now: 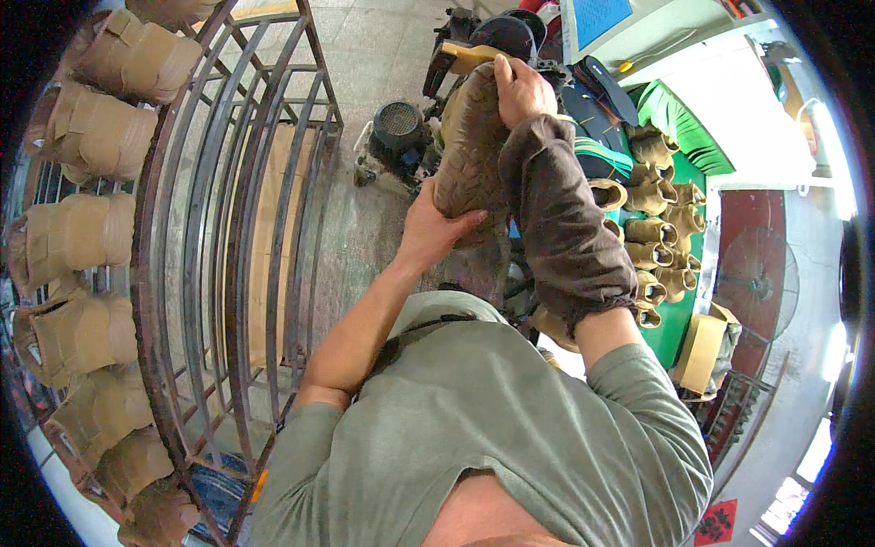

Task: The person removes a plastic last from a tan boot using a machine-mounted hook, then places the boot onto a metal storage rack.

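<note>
- Olive-grey cloth, a T-shirt, covers the person's body nearest the view; a dark brown oversleeve wraps the right forearm.
- The left grip is closed about the near end of a boot, its thumb laid across the dark sole and its fingers around the other side.
- The right grip is clasped over the far end, beside the machine; some of its fingertips are hidden.
- The boot is held up in front of the chest, between both hands. Its long axis runs steeply, from the near end at lower left to the far end at upper right. The brown tread faces the wearer and somewhat right, with a sliver of tan upper on the left; which end is the toe cannot be told for certain.
- As a judgement, the work is partway: this boot already has its sole on and is in hand. Whether the machine has touched it, and what is left, cannot be told.
- Left, tan boots line a steel rack; their stage is unclear.
- Beyond the left hand stands a dark motor.
- Right, tan footwear stands in rows on a green surface, with a carton at its near end.
</note>
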A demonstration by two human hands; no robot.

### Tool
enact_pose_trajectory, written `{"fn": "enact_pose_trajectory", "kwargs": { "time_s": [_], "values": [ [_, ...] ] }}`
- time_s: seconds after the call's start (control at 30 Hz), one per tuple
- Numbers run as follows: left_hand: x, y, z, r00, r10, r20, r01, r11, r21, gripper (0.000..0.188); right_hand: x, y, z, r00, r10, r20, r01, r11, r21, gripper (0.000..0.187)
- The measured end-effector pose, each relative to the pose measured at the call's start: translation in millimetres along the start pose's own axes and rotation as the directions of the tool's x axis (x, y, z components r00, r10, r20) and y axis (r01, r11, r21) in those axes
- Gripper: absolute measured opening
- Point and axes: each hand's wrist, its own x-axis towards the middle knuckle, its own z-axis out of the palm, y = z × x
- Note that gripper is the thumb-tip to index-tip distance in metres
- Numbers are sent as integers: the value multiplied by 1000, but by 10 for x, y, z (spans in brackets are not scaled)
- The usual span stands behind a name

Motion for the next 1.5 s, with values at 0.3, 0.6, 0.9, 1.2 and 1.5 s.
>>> {"fn": "enact_pose_trajectory", "kwargs": {
  "time_s": [0.3,0.6,0.9,1.2,1.5],
  "values": [
    [9,51,-21,1000,-11,28,11,1000,28,71,-16,425,209,988,-65,-138,70,997,35,39],
    [361,257,-219,977,-47,207,102,958,-266,57,496,345,452,946,-312,-89,310,950,-31,27],
    [75,6,-192,981,176,81,-176,984,-12,76,286,362,395,741,-663,-106,665,746,-21,28],
    [98,-248,-205,967,179,184,-143,970,-194,71,-18,201,478,846,-532,-49,532,847,-3,26],
    [268,-729,-18,938,324,120,-275,911,-307,71,-426,-82,180,803,-580,-138,580,813,-45,47]
  ]
}}
